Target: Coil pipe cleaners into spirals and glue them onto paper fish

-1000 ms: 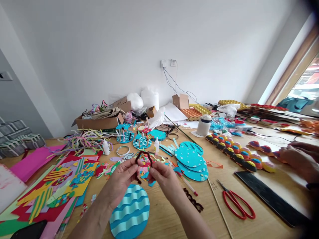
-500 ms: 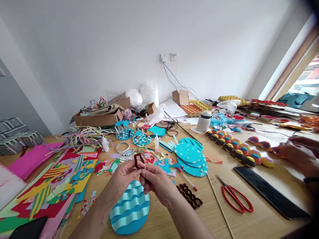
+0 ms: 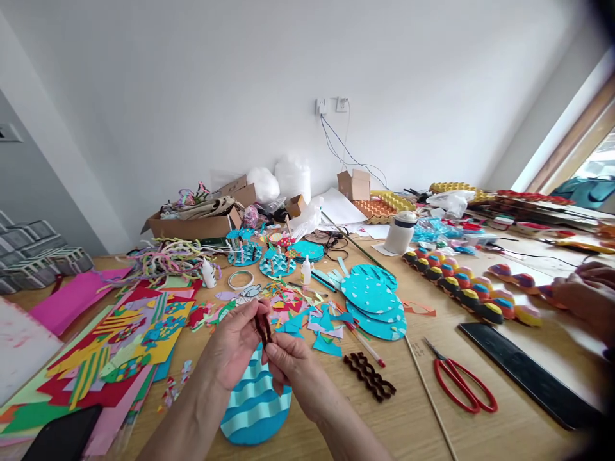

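Note:
Between my two hands is a brown fuzzy pipe cleaner (image 3: 263,326), bent into a narrow wavy loop. My left hand (image 3: 235,339) pinches its upper end, and my right hand (image 3: 293,362) grips the lower end between thumb and fingers. Below them on the table lies a blue oval card (image 3: 257,416) with pale wavy paper strips across it; my hands cover its upper part. Several more wavy brown pipe cleaners (image 3: 369,376) rest to the right of my right hand. Farther right are red-handled scissors (image 3: 464,384), lying closed.
Blue ovals (image 3: 372,298) are stacked ahead, near a glue bottle (image 3: 306,271) and a tape roll (image 3: 241,279). Coloured paper fish sheets (image 3: 139,339) spread at left. A thin stick (image 3: 430,400) and a black phone-like slab (image 3: 521,371) lie right. Another person's hand (image 3: 583,298) works at far right.
The pipe cleaner's open loop has been squeezed narrower and stands more upright. My left fingers have moved up along it. The view has shifted slightly left.

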Tool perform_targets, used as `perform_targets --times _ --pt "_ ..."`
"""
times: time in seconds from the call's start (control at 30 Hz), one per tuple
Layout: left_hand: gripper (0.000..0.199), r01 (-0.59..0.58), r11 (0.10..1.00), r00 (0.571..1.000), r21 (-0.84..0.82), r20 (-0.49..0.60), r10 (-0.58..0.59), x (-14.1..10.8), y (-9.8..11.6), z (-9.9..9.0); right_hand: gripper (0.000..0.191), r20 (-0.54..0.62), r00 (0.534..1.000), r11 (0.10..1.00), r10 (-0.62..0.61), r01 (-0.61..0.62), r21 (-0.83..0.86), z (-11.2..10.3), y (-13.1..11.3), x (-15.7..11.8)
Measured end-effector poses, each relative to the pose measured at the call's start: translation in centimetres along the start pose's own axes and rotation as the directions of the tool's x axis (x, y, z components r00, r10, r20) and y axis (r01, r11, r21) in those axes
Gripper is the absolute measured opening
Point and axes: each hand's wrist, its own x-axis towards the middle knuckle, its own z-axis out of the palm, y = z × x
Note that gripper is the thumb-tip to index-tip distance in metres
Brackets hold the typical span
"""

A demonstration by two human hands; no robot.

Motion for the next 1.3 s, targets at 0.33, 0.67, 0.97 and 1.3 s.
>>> perform_targets --times 0.33,0.67,0.97,1.3 --pt "0.016 -0.134 0.986 0.982 0.104 0.147 0.118 0.7 -0.3 -1.1 0.038 -0.072 0.993 0.989 0.089 -0.08 0.127 -0.2 -0.2 -0.1" --pt "0.014 -0.2 0.979 0.98 0.03 0.014 0.199 1.4 -0.8 -1.0 0.037 -0.145 0.987 0.992 0.074 -0.058 0.116 0.3 0.9 0.2" --pt "0.021 -0.222 0.971 0.974 0.086 0.063 0.217 0.6 -0.2 -1.1 0.04 -0.218 0.975 0.996 0.052 -0.037 0.075 0.4 1.8 0.3" --pt "0.024 -0.227 0.973 0.974 0.035 0.023 0.226 0.7 0.5 -1.2 0.044 -0.215 0.977 1.0 -0.001 0.004 0.012 1.2 1.4 -0.2"
